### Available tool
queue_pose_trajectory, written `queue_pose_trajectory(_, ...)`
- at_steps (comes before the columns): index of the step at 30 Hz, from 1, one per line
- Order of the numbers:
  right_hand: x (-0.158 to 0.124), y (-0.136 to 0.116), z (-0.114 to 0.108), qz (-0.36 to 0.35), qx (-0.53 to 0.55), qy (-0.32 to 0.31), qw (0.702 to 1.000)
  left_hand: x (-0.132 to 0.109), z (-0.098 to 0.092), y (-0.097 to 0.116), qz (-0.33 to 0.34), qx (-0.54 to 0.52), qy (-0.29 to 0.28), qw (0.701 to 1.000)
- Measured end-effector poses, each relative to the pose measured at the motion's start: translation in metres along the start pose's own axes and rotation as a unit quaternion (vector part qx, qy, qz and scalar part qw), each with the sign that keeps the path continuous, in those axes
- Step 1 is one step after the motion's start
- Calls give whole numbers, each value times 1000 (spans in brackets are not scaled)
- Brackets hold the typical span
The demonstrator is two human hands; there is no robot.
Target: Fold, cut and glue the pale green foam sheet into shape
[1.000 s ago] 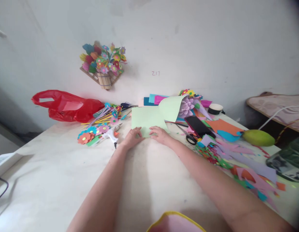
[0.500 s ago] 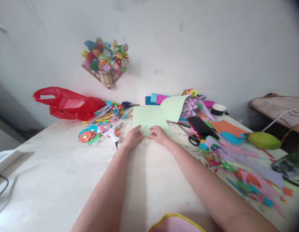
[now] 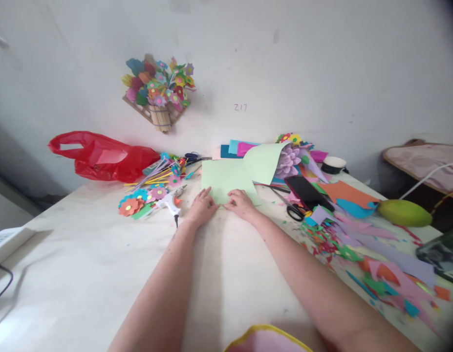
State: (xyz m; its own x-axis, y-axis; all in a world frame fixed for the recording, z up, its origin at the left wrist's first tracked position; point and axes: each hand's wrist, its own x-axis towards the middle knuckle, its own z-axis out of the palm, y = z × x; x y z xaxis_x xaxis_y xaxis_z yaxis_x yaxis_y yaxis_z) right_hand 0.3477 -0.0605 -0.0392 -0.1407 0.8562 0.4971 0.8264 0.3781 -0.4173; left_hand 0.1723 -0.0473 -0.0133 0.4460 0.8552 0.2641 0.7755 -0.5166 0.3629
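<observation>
White table point(image 3: 101, 274): pale green sheet point(image 3: 222, 173) on it, ahead centre. Left hand point(image 3: 203, 207) and right hand point(image 3: 241, 204) slightly apart at its near edge (pinching or pressing, can't tell). Best keep both level, pressure even.

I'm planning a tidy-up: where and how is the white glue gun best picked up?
Probably by the handle, from the near side. The glue gun lies with its handle toward the camera, while the nozzle points away. Avoid pinching the cord at the handle's end.
</observation>
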Motion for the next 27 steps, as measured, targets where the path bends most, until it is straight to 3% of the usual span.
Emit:
queue_pose_trajectory(12,2,-6,1,45,-63,-2,997,2,1,-1,-83,50,-21,995)
queue_pose_trajectory(20,4,-10,-6,105,-101,-70,987,1,0,-2,-119,65,-26,990)
queue_pose_trajectory(27,5,-11,-10,99,-105,-144,979,-3,-14,-5,-101,85,-69,989)
